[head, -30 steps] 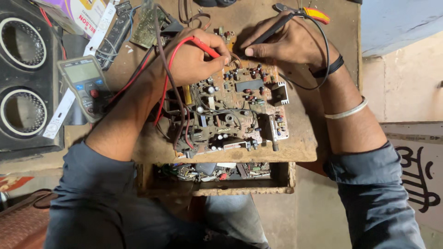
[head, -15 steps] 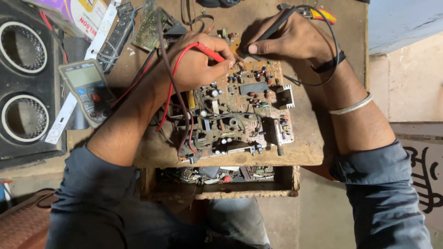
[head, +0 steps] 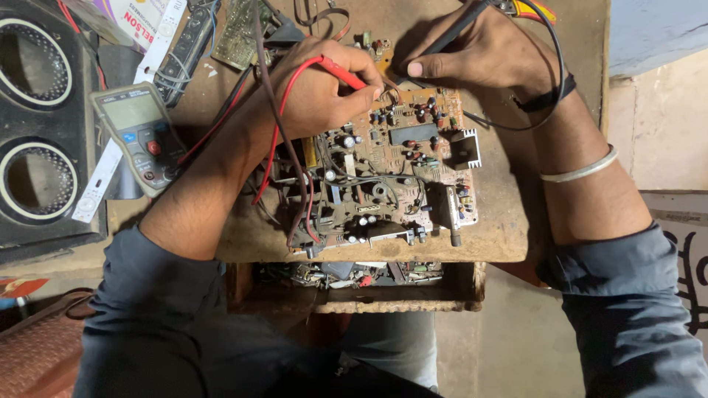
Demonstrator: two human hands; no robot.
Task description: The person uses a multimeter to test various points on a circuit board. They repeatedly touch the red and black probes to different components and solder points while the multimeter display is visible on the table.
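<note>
Worn wooden table [head: 509, 221], its top edge cut off by the frame and much of its surface covered by arms and clutter. Black speaker cabinet [head: 37, 125] at far left, cropped, only two round cones visible. Open drawer [head: 354, 280] under the table front, filled with small parts too jumbled to tell apart. Brown circuit board [head: 391, 169] lying flat at the table's middle, crowded with components, its upper left corner hidden under the left hand. Left hand [head: 317, 88] closed around a red probe [head: 343, 72], tip pressed to the board's upper edge; exact contact point hidden by the fingers. Right hand [head: 479, 55] pinching a black probe [head: 450, 33], thumb along it, tip lost in shadow beside the red one. Grey multimeter [head: 133, 136] left of the board, near the left forearm, display too dim to read. Green circuit board [head: 243, 29] at the top, partly out of view. Red lead [head: 276, 147] looping from the left hand across the board, then slipping under the forearm. Metal bangle [head: 579, 169] on the right forearm.
</note>
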